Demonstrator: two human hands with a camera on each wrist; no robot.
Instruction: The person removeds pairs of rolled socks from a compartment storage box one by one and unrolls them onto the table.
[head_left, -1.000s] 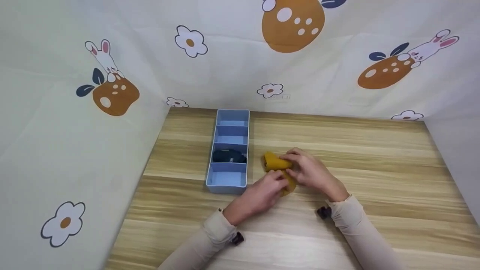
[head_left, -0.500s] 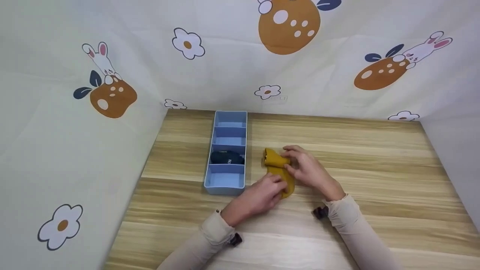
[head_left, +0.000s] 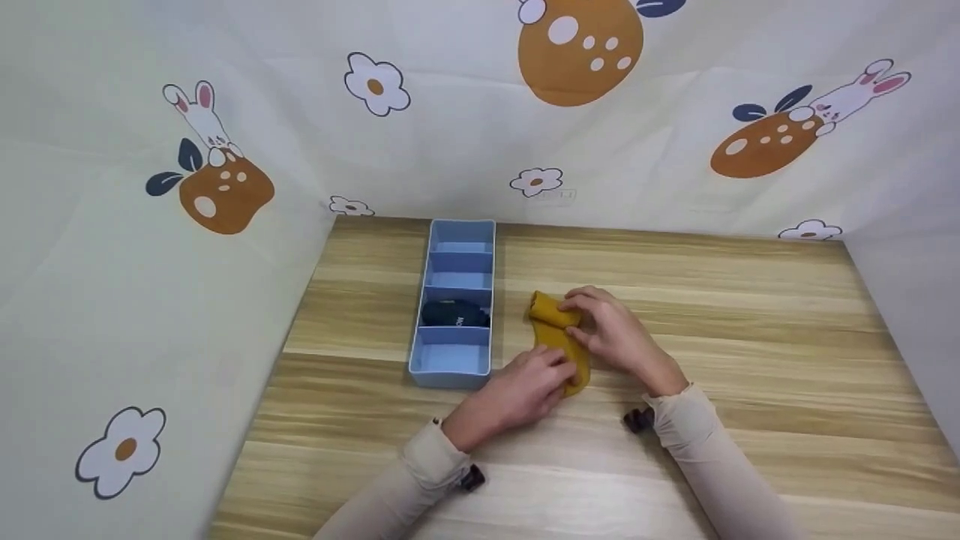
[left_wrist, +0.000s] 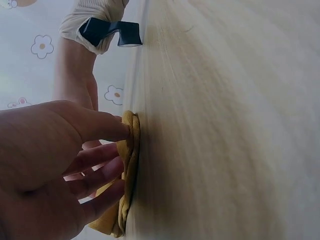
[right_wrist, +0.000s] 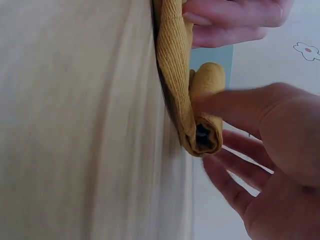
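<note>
A ribbed mustard-yellow sock (head_left: pixel 555 341) lies on the table, its far part turned into a roll and its near part flat. In the right wrist view the open end of the roll (right_wrist: pixel 207 135) shows a dark hollow. My right hand (head_left: pixel 615 330) holds that roll at its right end, thumb on the near side and fingers along the far side. With its fingertips, my left hand (head_left: pixel 529 382) presses the flat part down; the left wrist view shows its thumb and fingers (left_wrist: pixel 105 175) spread on the cloth.
To the left stands a pale blue tray (head_left: pixel 452 380) with several compartments in a row. A dark bundle (head_left: pixel 452 313) with white lettering sits in one of them. A patterned curtain (head_left: pixel 450 150) borders the table at the back and sides.
The left hand has drawn back toward the near end of the sock, uncovering more flat cloth. The roll has shifted slightly away and now slants; the right hand stays on its right end.
</note>
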